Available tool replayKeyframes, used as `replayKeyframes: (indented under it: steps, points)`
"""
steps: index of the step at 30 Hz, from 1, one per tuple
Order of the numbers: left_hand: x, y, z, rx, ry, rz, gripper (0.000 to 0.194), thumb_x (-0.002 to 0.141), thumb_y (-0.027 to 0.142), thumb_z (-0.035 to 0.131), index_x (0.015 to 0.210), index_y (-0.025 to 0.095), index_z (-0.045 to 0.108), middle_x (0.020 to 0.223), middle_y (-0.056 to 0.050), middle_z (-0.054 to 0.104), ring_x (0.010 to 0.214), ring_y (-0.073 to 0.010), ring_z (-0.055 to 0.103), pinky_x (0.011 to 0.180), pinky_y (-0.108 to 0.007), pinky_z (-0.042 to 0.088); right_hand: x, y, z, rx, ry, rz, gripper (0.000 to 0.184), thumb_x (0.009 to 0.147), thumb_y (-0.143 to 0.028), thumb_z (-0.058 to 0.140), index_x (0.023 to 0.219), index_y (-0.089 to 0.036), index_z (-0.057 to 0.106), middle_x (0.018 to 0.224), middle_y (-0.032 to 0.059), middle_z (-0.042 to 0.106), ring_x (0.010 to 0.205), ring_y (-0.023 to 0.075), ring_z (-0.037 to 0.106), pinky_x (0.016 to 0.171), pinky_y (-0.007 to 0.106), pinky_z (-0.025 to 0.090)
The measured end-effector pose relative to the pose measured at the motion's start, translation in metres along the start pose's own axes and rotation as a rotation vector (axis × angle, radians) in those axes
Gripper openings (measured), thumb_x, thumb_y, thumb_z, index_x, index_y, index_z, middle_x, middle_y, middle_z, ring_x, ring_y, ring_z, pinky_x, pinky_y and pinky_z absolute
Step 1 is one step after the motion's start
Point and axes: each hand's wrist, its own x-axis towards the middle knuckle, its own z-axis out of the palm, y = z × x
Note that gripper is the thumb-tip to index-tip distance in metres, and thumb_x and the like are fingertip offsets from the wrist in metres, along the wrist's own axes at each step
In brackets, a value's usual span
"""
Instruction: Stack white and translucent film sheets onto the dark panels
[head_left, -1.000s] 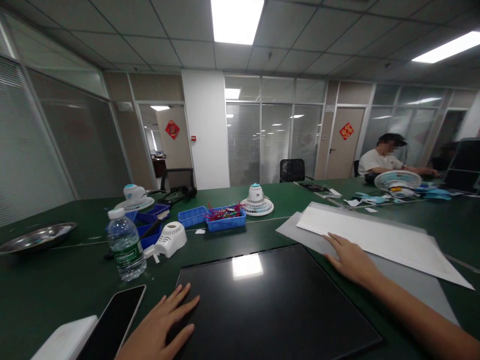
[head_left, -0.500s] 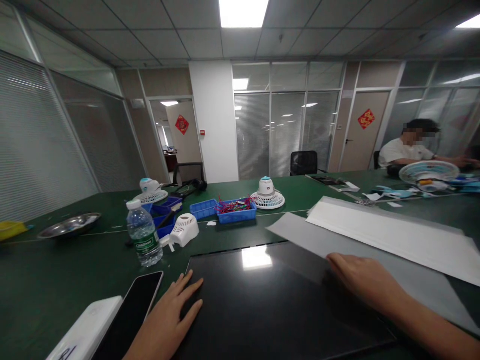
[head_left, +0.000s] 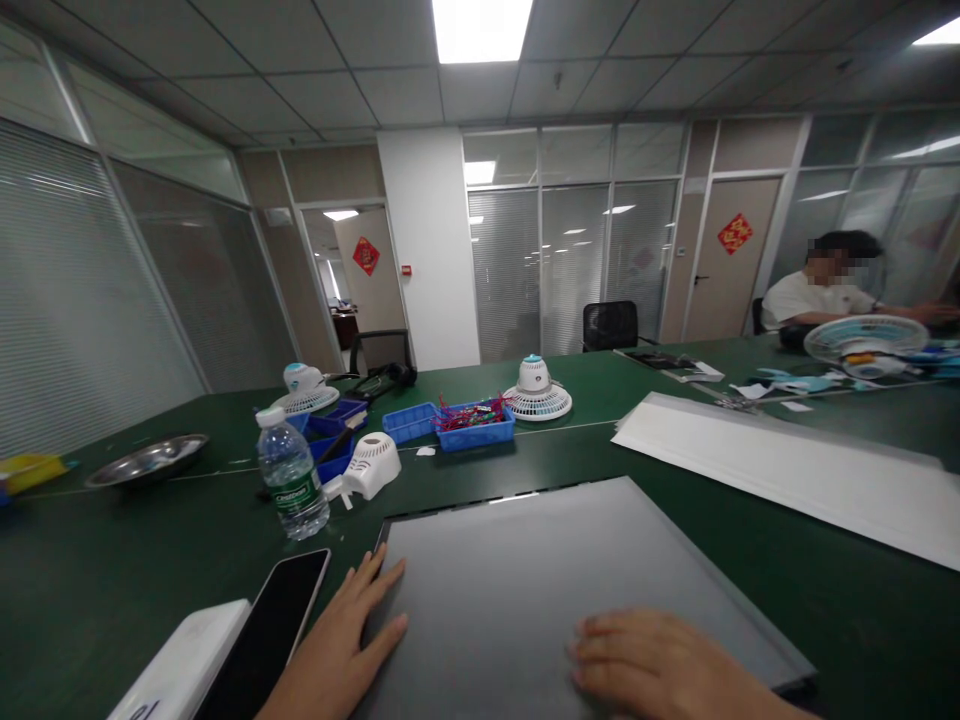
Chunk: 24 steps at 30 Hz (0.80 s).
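Observation:
A grey sheet point(head_left: 525, 560) now covers the black panel point(head_left: 390, 527) in front of me, only the panel's dark edge showing. My right hand point(head_left: 660, 670) lies flat on the sheet near its front, fingers stretched out and pointing left. Spread fingers of my left hand point(head_left: 337, 645) rest open on the panel's left edge. A black phone point(head_left: 270, 630) lies just left of that hand, beside a white box point(head_left: 180, 670).
A stack of white sheets point(head_left: 780, 460) lies to the right. A water bottle point(head_left: 291, 480), a white fan housing point(head_left: 371, 465), blue trays point(head_left: 450, 425), small fans point(head_left: 536, 392) and a steel dish point(head_left: 146, 458) sit behind. Another person point(head_left: 825, 290) sits at the far right.
My right hand has dragged the grey sheet leftward off the table and onto the black panel, which it now covers. The left hand has stayed in place.

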Motion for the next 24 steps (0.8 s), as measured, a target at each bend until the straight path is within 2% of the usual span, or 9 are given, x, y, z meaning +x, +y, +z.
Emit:
replayKeyframes:
  steps: [3, 4, 7, 9, 11, 13, 15, 20, 24]
  points:
    - [0.001, 0.001, -0.001, 0.015, -0.017, -0.004, 0.052, 0.094, 0.049, 0.051, 0.143, 0.03, 0.054, 0.163, -0.006, 0.027, 0.146, -0.0374, 0.029, 0.115, -0.06, 0.03, -0.03, 0.057, -0.011, -0.093, 0.083, 0.33, 0.035, 0.098, -0.038, 0.048, 0.127, -0.028, 0.065, 0.127, 0.0032, 0.068, 0.119, 0.0219, 0.063, 0.103, 0.041, 0.051]
    - [0.002, 0.002, -0.001, 0.02, -0.02, -0.002, 0.051, 0.095, 0.048, 0.049, 0.143, 0.03, 0.054, 0.163, -0.005, 0.025, 0.146, -0.0368, 0.029, 0.116, -0.06, 0.029, -0.047, 0.084, -0.013, -0.154, 0.131, 0.463, 0.035, 0.098, -0.037, 0.046, 0.126, -0.028, 0.066, 0.129, 0.0046, 0.067, 0.123, 0.0239, 0.06, 0.107, 0.045, 0.047]
    - [0.004, 0.004, 0.0, 0.036, -0.008, 0.006, 0.051, 0.096, 0.046, 0.044, 0.142, 0.026, 0.056, 0.163, -0.006, 0.025, 0.146, -0.0346, 0.03, 0.117, -0.057, 0.028, -0.112, 0.167, -0.021, -0.363, 0.121, 0.751, 0.048, 0.094, -0.044, 0.05, 0.135, -0.021, 0.06, 0.143, 0.011, 0.056, 0.136, 0.031, 0.047, 0.114, 0.052, 0.037]
    - [0.006, 0.005, 0.001, 0.056, -0.01, 0.005, 0.052, 0.096, 0.045, 0.042, 0.142, 0.024, 0.056, 0.161, -0.008, 0.03, 0.146, -0.0337, 0.032, 0.118, -0.056, 0.027, -0.158, 0.209, -0.027, -0.443, 0.098, 0.892, 0.061, 0.091, -0.048, 0.052, 0.141, -0.012, 0.054, 0.148, 0.019, 0.047, 0.138, 0.0377, 0.043, 0.11, 0.054, 0.039]
    - [0.007, 0.005, 0.003, 0.083, -0.014, 0.007, 0.053, 0.096, 0.044, 0.041, 0.142, 0.022, 0.055, 0.16, -0.008, 0.034, 0.145, -0.0327, 0.032, 0.118, -0.056, 0.027, -0.194, 0.232, -0.033, -0.45, 0.077, 0.985, 0.063, 0.093, -0.053, 0.047, 0.132, -0.006, 0.061, 0.137, 0.0267, 0.056, 0.124, 0.0428, 0.055, 0.095, 0.055, 0.049]
    - [0.008, 0.004, 0.004, 0.112, -0.014, 0.011, 0.055, 0.096, 0.045, 0.041, 0.142, 0.021, 0.055, 0.159, -0.009, 0.036, 0.146, -0.0317, 0.032, 0.118, -0.055, 0.027, -0.214, 0.239, -0.035, -0.434, 0.05, 1.035, 0.059, 0.096, -0.054, 0.041, 0.12, -0.008, 0.069, 0.121, 0.0267, 0.065, 0.107, 0.0418, 0.065, 0.081, 0.052, 0.053]
    - [0.009, 0.005, 0.004, 0.132, -0.015, 0.011, 0.055, 0.096, 0.047, 0.04, 0.143, 0.021, 0.054, 0.158, -0.008, 0.037, 0.146, -0.0307, 0.032, 0.118, -0.054, 0.027, -0.217, 0.238, -0.035, -0.422, 0.023, 1.05, 0.052, 0.097, -0.051, 0.04, 0.112, -0.013, 0.073, 0.113, 0.0228, 0.07, 0.097, 0.0387, 0.069, 0.074, 0.048, 0.053]
    - [0.01, 0.009, 0.0, 0.129, -0.027, 0.005, 0.057, 0.095, 0.05, 0.04, 0.141, 0.02, 0.057, 0.157, -0.008, 0.04, 0.145, -0.03, 0.033, 0.119, -0.052, 0.026, -0.195, 0.225, -0.033, -0.431, -0.034, 1.017, 0.04, 0.094, -0.026, 0.037, 0.109, -0.017, 0.074, 0.103, 0.0195, 0.071, 0.088, 0.0354, 0.069, 0.065, 0.043, 0.047]
    - [0.011, 0.01, -0.001, 0.086, 0.002, 0.006, 0.055, 0.092, 0.051, 0.048, 0.137, 0.022, 0.061, 0.153, -0.008, 0.046, 0.143, -0.0323, 0.038, 0.117, -0.054, 0.029, -0.179, 0.211, -0.041, -0.464, -0.032, 0.995, 0.038, 0.092, -0.022, 0.036, 0.102, -0.015, 0.072, 0.102, 0.0197, 0.07, 0.09, 0.031, 0.067, 0.067, 0.038, 0.044]
